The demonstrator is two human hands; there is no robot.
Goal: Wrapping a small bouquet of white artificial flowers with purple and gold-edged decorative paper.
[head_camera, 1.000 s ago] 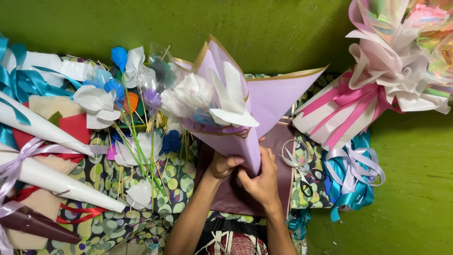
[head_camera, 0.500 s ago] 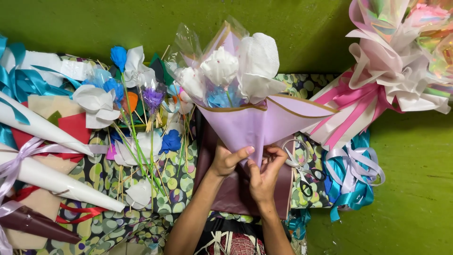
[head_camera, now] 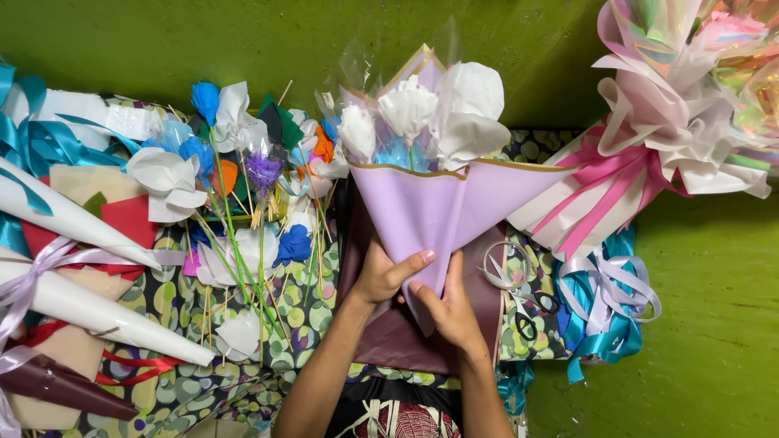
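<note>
A bouquet (head_camera: 442, 195) of white paper flowers in lilac wrapping paper with a gold edge and clear film stands upright in front of me. My left hand (head_camera: 389, 272) grips the left side of its narrow lower cone. On the right side of the cone my right hand (head_camera: 448, 307) presses the paper. Under the bouquet lies a dark maroon sheet (head_camera: 406, 337) on a green dotted cloth (head_camera: 178, 304).
Loose paper flowers on green stems (head_camera: 243, 186) lie to the left, beside white paper cones (head_camera: 73, 219) and blue ribbon (head_camera: 36, 142). Scissors (head_camera: 519, 296) lie right of my hands. A pink-ribboned bouquet (head_camera: 657, 138) and teal ribbon (head_camera: 604, 312) fill the right, against a green wall.
The bouquet has turned from tilted to upright, with its wrapped front now facing me. Both hands have shifted on the cone and stayed on it.
</note>
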